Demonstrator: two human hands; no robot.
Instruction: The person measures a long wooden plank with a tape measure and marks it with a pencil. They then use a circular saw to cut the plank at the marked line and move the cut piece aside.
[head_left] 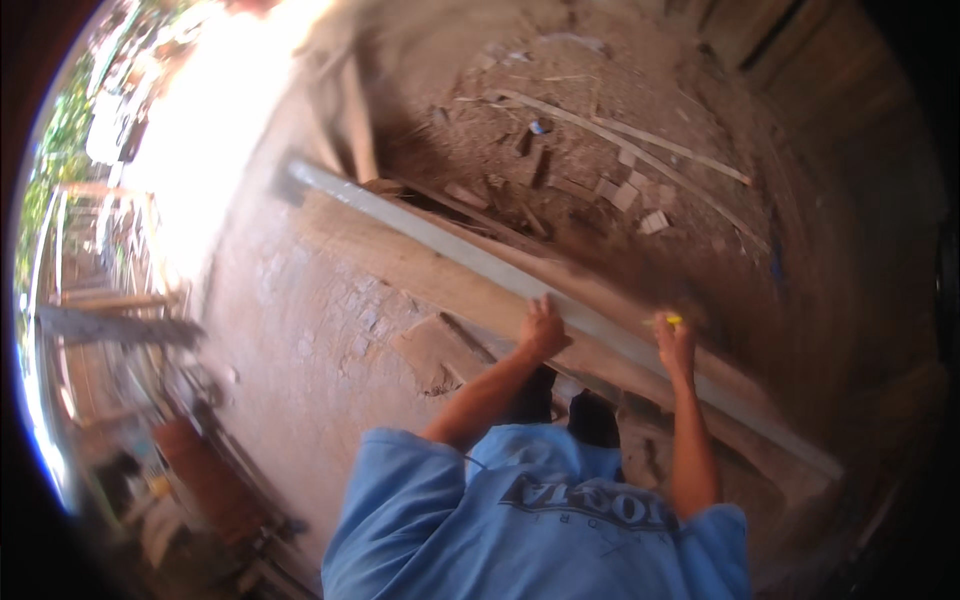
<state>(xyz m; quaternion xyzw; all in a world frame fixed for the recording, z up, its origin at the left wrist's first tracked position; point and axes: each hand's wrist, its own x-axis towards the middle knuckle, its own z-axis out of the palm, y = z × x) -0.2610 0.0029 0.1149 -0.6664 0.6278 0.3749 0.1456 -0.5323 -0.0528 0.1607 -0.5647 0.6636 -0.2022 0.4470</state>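
Note:
A long grey straightedge bar (430, 232) lies diagonally along a wide wooden board (370, 250) in front of me, from the upper left to the lower right. My left hand (544, 328) rests on the bar near its middle, fingers spread and pressing on it. Farther right, my right hand (677, 347) is closed round a small yellow object (674, 319), perhaps a pencil or marker, just above the bar's upper edge. Blur hides its exact shape and whether its tip touches the board.
Beyond the board, wood offcuts (625, 195) and long thin strips (700, 150) lie on the dirt floor. A rough concrete floor (270, 300) spreads to the left, bordered by stacked timber and clutter (190, 450). A plank wall (820, 80) stands at upper right.

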